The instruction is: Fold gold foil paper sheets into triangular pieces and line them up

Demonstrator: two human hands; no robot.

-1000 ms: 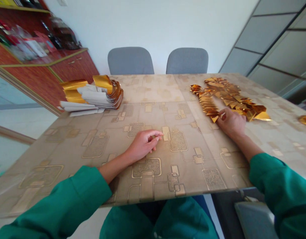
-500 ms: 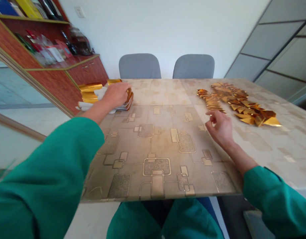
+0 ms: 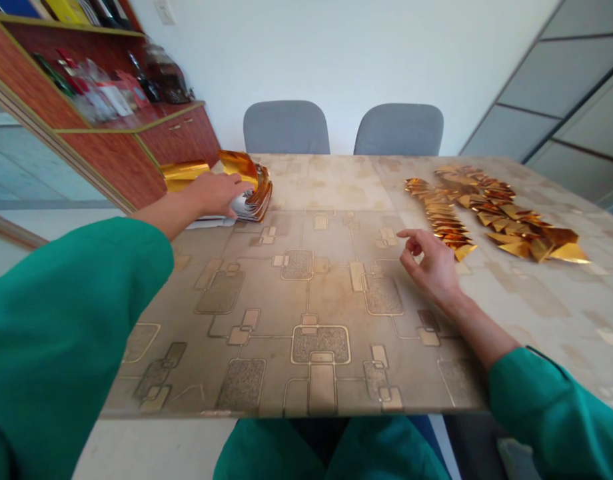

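Observation:
At the table's far left, my left hand (image 3: 214, 195) reaches over a stack of gold foil paper (image 3: 259, 200), fingers stretched and thumb apart. Its fingertips touch the upper sheets. A gold sheet (image 3: 236, 165) curls up just behind the fingers; whether they grip it is hidden. My right hand (image 3: 431, 263) hovers over the right half of the table, holding nothing, with index finger and thumb apart and the other fingers curled. Close beyond it lies a row of folded gold paper pieces (image 3: 444, 217). A longer row of folded gold pieces (image 3: 516, 223) stretches to the right.
A patterned cloth covers the table (image 3: 306, 280). Two grey chairs (image 3: 286, 127) stand at the far edge against the wall. On the left is a reddish wooden cabinet (image 3: 181, 137) with bottles and bags.
My left hand has shifted slightly left and flattened on the stack, and a gold sheet now curls up behind it. My right hand has drawn slightly away from the folded row, showing more of it.

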